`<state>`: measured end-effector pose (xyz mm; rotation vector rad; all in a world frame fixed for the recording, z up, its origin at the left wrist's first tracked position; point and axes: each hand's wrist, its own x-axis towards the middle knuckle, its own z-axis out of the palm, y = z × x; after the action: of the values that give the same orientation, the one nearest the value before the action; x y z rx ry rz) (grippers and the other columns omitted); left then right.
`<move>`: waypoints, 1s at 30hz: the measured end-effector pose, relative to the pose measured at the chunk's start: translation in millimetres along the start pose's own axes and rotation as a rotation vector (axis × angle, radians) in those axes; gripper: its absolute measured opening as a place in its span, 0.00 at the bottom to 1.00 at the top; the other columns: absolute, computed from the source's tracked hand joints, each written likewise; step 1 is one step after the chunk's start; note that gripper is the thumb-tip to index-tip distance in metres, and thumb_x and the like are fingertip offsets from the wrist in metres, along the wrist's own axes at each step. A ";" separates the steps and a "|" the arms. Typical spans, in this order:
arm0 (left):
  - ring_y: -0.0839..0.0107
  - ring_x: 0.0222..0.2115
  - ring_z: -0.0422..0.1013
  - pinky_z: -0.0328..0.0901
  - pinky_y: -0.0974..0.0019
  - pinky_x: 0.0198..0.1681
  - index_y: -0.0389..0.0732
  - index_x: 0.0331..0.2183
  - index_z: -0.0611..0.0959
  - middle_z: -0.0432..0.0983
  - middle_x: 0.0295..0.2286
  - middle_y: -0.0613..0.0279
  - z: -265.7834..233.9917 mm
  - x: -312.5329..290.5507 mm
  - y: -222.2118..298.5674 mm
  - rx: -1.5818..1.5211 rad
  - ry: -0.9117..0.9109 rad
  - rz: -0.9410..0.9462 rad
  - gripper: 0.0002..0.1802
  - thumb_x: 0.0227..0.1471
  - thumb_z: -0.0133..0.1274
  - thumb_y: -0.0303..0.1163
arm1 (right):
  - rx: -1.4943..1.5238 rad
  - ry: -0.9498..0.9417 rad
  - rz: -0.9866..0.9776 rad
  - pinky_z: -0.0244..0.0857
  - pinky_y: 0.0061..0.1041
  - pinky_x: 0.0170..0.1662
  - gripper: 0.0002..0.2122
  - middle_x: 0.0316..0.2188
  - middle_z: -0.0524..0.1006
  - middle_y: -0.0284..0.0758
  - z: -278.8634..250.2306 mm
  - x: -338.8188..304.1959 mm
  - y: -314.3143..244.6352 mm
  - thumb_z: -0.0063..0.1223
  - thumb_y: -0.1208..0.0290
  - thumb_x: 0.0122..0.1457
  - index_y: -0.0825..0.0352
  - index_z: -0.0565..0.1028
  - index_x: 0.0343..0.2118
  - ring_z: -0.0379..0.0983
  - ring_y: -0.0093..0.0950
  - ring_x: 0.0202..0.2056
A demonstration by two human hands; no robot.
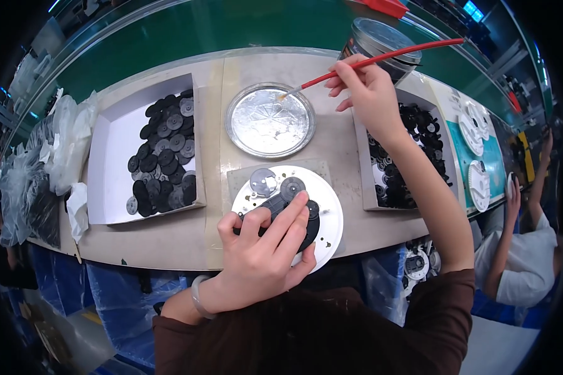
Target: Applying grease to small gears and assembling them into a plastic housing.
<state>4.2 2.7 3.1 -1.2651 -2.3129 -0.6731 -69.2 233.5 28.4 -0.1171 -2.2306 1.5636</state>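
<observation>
My right hand (372,94) pinches a thin red-handled brush (413,49) between thumb and fingers. The brush's bristle tip is over the far part of a round silver metal lid (266,134), whose surface looks smeared; whether they touch I cannot tell. Below the lid, my left hand (263,256) grips a white round plate (333,219) with a black mechanism and gears on it. Its fingers lie across the black parts, partly hiding them. A dark gear (292,187) and a clear grey disc (263,182) show beyond the fingertips.
At left, a white box (109,150) holds many dark gears; clear plastic bags (62,150) lie beyond it. A second box (369,187) of small black parts sits under my right forearm. Behind it stands a metal can (381,37). Another person (519,256) works at far right near white plates (478,184).
</observation>
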 end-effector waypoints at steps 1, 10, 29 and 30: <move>0.71 0.27 0.57 0.48 0.67 0.37 0.40 0.30 0.78 0.73 0.39 0.71 0.9 0.3 -0.2 -0.001 0.000 0.002 0.20 0.27 0.56 0.36 | 0.000 0.002 0.000 0.63 0.13 0.21 0.10 0.24 0.74 0.33 -3.7 -1.2 -3.3 0.42 0.68 0.58 0.69 0.70 0.30 0.70 0.17 0.24; 0.72 0.27 0.56 0.47 0.67 0.38 0.41 0.31 0.79 0.73 0.38 0.72 1.2 -4.1 2.0 0.034 0.022 -0.003 0.21 0.27 0.57 0.37 | 0.049 -0.038 -0.131 0.59 0.13 0.16 0.05 0.21 0.71 0.35 -43.7 -100.5 -51.1 0.39 0.76 0.55 0.70 0.67 0.29 0.67 0.21 0.20; 0.76 0.25 0.55 0.42 0.64 0.34 0.43 0.29 0.80 0.74 0.36 0.72 2.4 -4.5 0.0 0.113 0.048 0.030 0.19 0.30 0.54 0.41 | -0.168 -0.200 -0.628 0.56 0.13 0.20 0.04 0.18 0.68 0.37 -24.6 -106.4 -36.5 0.37 0.78 0.55 0.71 0.64 0.27 0.61 0.19 0.16; 0.76 0.25 0.55 0.42 0.64 0.34 0.43 0.29 0.80 0.74 0.35 0.72 2.5 -4.7 -0.1 0.114 0.052 0.025 0.19 0.29 0.54 0.41 | -0.199 -0.223 -0.624 0.54 0.12 0.18 0.05 0.16 0.67 0.36 -25.3 -105.6 -35.9 0.38 0.76 0.56 0.71 0.64 0.27 0.60 0.18 0.16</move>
<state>6.1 1.0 -1.6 -1.2089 -2.2555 -0.5508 42.4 211.2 38.6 0.6629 -2.2679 1.0525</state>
